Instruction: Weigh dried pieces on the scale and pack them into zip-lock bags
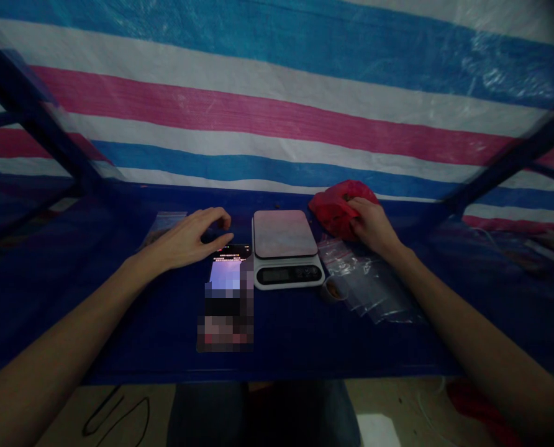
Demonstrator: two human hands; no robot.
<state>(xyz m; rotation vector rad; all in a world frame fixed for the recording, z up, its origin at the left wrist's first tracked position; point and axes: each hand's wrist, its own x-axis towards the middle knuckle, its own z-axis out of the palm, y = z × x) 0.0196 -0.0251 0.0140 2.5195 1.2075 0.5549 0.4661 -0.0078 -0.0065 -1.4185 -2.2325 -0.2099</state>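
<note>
My left hand (194, 238) hovers over the blue table just left of the scale, thumb and curled fingers apart, holding nothing. Beneath it lies a phone (225, 273) with its screen lit, part of it blurred out. At the back right, my right hand (374, 225) has its fingers bent at the mouth of a red plastic bag (333, 208), gripping its edge; the fingertips are partly hidden. Between the hands stands a white kitchen scale (286, 282) with a bare metal plate (285, 233). Its display looks dark.
Several clear zip bags (370, 282) lie fanned out right of the scale, beside a small cup (335, 289) with brown bits inside. Behind my left hand is another zip bag (171, 218). Striped sheeting (277, 118) and blue frame bars (48, 124) enclose the table (286, 347).
</note>
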